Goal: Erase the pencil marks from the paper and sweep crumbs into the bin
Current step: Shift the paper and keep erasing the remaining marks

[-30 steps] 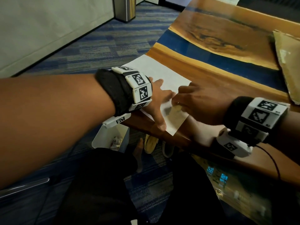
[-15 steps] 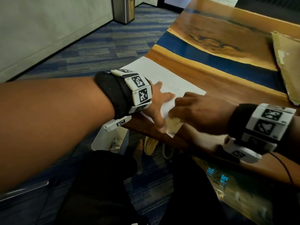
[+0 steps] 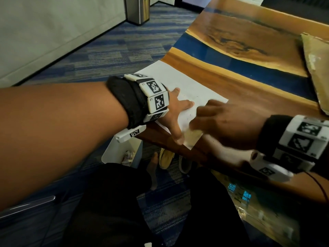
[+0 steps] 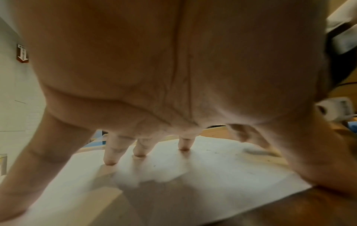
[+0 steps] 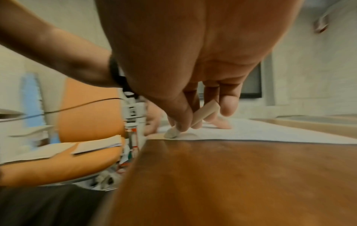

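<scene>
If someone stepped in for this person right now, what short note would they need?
Left hand: fingers spread, pressing the paper flat at the table edge.
Right hand: pinching the eraser, its tip down on the paper's near end.
Bin: on the floor below the table edge, under the left wrist.
Done: erasing under way.
Left: faint pencil marks remain; then sweep the crumbs into the bin.

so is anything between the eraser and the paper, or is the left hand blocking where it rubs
Nothing visible. The eraser, pinched by the right hand, touches the paper with its tip. The left hand presses the sheet flat just beside it, fingers spread, not under the eraser.
</scene>
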Demonstrator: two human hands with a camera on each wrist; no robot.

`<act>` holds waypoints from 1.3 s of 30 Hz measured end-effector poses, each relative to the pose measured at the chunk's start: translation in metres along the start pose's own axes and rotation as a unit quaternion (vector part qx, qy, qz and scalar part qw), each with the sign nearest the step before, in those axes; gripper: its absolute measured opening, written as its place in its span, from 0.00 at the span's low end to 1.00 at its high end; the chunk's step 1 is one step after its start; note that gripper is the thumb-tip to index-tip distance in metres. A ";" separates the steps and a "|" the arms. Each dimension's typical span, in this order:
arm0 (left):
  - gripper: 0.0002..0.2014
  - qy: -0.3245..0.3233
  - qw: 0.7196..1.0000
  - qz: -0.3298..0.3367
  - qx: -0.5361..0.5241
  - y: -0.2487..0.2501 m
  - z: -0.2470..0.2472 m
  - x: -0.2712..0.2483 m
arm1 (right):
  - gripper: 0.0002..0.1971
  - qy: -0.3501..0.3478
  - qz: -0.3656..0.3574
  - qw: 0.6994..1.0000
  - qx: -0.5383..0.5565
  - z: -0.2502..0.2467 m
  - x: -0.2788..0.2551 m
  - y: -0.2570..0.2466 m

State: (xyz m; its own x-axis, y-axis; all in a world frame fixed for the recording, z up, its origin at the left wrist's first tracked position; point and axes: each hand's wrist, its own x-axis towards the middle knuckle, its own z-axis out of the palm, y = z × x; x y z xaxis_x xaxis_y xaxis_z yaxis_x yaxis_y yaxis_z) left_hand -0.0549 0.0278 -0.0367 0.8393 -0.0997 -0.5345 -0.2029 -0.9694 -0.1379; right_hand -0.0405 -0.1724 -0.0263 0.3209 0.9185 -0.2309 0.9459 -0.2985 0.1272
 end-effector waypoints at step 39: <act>0.64 0.009 0.999 0.021 -0.024 -0.004 0.010 -0.005 | 0.12 -0.025 0.160 0.985 0.058 -0.002 0.013 0.004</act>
State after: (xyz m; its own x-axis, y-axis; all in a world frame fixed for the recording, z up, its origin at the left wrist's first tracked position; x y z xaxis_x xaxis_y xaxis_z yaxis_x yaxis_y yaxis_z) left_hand -0.0632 0.0340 -0.0417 0.8396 -0.1438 -0.5239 -0.2140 -0.9739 -0.0757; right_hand -0.0326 -0.1609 -0.0271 0.6023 0.7598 -0.2446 0.7944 -0.6008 0.0899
